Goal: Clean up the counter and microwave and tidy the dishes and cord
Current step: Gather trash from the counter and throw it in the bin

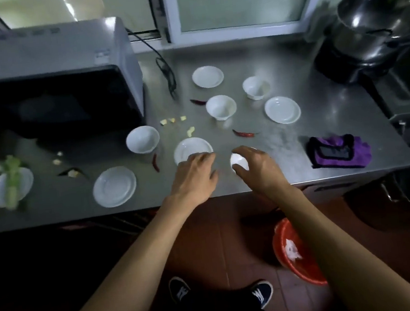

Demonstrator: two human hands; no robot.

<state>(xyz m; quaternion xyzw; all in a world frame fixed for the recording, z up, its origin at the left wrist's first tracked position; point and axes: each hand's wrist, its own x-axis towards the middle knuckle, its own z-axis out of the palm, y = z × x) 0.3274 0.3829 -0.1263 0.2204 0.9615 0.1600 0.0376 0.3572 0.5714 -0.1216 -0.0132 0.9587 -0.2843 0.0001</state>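
Note:
Several white dishes lie scattered on the steel counter. My right hand curls over a small white bowl near the front edge, thumb against its near side. My left hand lies beside it, its fingertips resting on the near rim of a white plate. More bowls and plates sit around. A microwave stands at the left, and its black cord trails loose across the counter.
Dried red chilies and pale food scraps dot the counter. A plate with a green vegetable stalk sits far left and a purple cloth at the right. A steel pot stands back right. A red bin is on the floor.

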